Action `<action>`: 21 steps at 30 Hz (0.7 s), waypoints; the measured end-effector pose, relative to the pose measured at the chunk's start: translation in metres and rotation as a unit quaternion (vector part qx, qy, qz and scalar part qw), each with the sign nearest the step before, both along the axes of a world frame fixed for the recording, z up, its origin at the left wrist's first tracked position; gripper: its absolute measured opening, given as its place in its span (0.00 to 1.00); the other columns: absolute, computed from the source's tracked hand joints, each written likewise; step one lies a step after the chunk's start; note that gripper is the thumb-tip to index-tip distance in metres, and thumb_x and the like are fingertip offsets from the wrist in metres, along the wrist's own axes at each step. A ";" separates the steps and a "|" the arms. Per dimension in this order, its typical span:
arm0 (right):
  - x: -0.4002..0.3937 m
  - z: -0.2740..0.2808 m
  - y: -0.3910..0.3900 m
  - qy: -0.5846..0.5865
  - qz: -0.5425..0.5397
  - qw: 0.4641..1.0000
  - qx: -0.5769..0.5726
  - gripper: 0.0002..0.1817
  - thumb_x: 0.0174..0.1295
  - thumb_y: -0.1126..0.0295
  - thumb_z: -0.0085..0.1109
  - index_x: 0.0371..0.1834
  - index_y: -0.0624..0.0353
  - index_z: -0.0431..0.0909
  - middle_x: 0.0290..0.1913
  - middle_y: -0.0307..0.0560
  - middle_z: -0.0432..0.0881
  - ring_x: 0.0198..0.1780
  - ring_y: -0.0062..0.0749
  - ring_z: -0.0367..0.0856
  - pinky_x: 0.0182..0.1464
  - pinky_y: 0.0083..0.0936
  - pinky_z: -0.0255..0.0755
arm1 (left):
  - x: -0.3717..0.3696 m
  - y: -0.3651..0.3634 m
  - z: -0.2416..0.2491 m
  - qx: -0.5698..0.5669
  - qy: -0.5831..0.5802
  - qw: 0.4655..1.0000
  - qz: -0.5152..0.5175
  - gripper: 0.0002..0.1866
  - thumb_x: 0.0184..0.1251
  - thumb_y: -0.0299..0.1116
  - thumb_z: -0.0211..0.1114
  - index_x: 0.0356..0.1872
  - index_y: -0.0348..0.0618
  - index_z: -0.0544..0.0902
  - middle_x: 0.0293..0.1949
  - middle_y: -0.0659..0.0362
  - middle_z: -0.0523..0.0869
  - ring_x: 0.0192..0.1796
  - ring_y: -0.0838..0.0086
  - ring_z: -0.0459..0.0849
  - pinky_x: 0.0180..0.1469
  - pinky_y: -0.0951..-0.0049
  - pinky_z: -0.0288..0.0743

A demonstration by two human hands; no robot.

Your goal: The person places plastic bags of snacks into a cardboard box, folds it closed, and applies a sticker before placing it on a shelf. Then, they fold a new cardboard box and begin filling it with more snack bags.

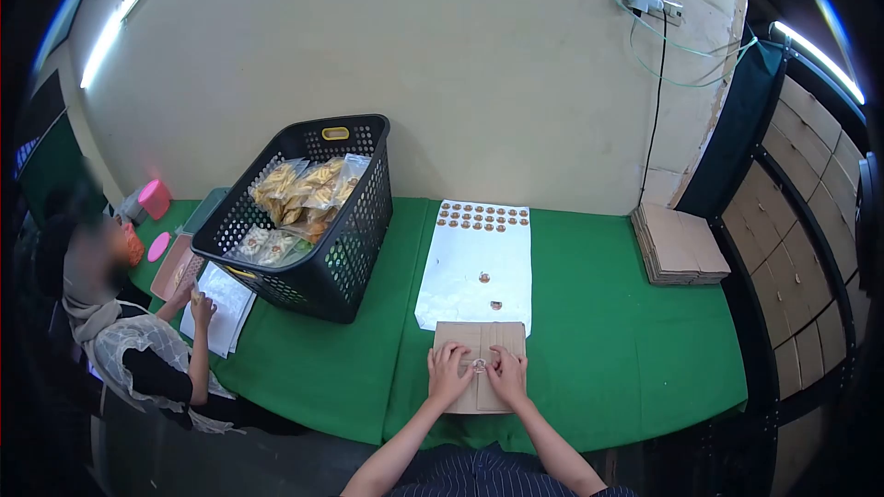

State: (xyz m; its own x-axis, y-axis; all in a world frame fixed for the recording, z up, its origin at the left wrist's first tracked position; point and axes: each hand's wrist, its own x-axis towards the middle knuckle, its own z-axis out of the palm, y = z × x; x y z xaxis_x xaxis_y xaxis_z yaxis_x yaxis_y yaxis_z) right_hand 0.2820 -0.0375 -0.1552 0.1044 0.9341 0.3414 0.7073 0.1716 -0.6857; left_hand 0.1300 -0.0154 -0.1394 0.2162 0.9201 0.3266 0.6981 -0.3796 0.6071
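Observation:
A flat folded brown cardboard box [477, 398] lies in front of me at the table's near side, overlapping the lower end of a white sticker sheet [460, 276]. A small round sticker [479, 365] sits on the box, between my two thumbs. My left hand [447, 377] lies on the left half of the box, fingers stretched out, thumb at the sticker. On the other half rests my right hand [507, 377], fingers spread, its thumb touching the sticker's right side. Several brown round stickers remain in rows at the sheet's top, with two loose ones lower down.
A black basket [354, 258] of bagged snacks stands left of the sheet on the green cloth [608, 340]. Folded cardboard boxes [681, 244] are stacked at the right. A co-worker [138, 340] sits at the left near papers [221, 304] and a pink tray [175, 267].

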 end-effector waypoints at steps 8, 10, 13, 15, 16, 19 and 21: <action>-0.004 0.004 -0.001 -0.018 -0.016 1.000 0.014 0.20 0.48 0.71 0.60 0.47 0.54 0.70 0.23 0.34 0.71 0.27 0.24 0.70 0.45 0.28 0.54 | 0.002 -0.001 0.003 0.003 0.022 1.000 0.003 0.16 0.51 0.40 0.63 0.42 0.48 0.76 0.47 0.60 0.70 0.59 0.66 0.64 0.64 0.49 0.45; -0.006 0.005 -0.003 -0.030 -0.028 0.999 0.014 0.19 0.48 0.71 0.60 0.46 0.54 0.71 0.22 0.33 0.70 0.26 0.24 0.69 0.45 0.28 0.54 | 0.002 -0.003 0.000 0.007 0.030 1.000 -0.005 0.15 0.52 0.40 0.62 0.41 0.50 0.78 0.48 0.60 0.70 0.59 0.64 0.64 0.63 0.47 0.45; -0.010 0.012 0.000 -0.016 -0.039 0.999 -0.001 0.17 0.48 0.71 0.60 0.43 0.54 0.72 0.21 0.33 0.69 0.25 0.25 0.69 0.45 0.27 0.54 | -0.002 0.002 0.000 0.019 0.059 0.998 -0.033 0.13 0.52 0.40 0.61 0.40 0.52 0.80 0.49 0.59 0.70 0.60 0.62 0.62 0.62 0.43 0.44; -0.011 0.011 -0.001 0.006 -0.049 0.999 -0.023 0.15 0.47 0.71 0.60 0.41 0.54 0.73 0.20 0.32 0.69 0.25 0.24 0.69 0.45 0.27 0.54 | -0.004 0.000 -0.003 0.012 0.062 0.997 -0.049 0.12 0.52 0.41 0.61 0.39 0.53 0.81 0.51 0.59 0.70 0.61 0.61 0.61 0.62 0.41 0.43; -0.012 0.010 -0.001 0.018 -0.056 0.998 -0.032 0.14 0.47 0.71 0.60 0.40 0.54 0.74 0.19 0.33 0.68 0.25 0.24 0.69 0.45 0.27 0.54 | -0.005 0.000 -0.004 0.005 0.052 0.997 -0.051 0.12 0.52 0.41 0.61 0.38 0.53 0.81 0.51 0.59 0.70 0.62 0.61 0.60 0.62 0.41 0.43; -0.013 0.005 0.007 -0.010 -0.076 0.997 -0.028 0.13 0.46 0.70 0.60 0.38 0.54 0.74 0.18 0.33 0.68 0.24 0.24 0.68 0.44 0.28 0.53 | -0.005 0.004 0.002 -0.009 0.043 0.997 -0.058 0.13 0.52 0.43 0.62 0.38 0.53 0.81 0.52 0.58 0.70 0.62 0.60 0.58 0.61 0.40 0.41; -0.018 0.003 0.008 -0.039 -0.085 0.995 -0.027 0.14 0.46 0.69 0.61 0.38 0.54 0.74 0.18 0.32 0.68 0.23 0.23 0.67 0.43 0.28 0.52 | -0.007 0.002 0.004 -0.019 0.045 0.997 -0.061 0.14 0.51 0.44 0.62 0.38 0.53 0.81 0.52 0.58 0.70 0.63 0.60 0.58 0.61 0.39 0.41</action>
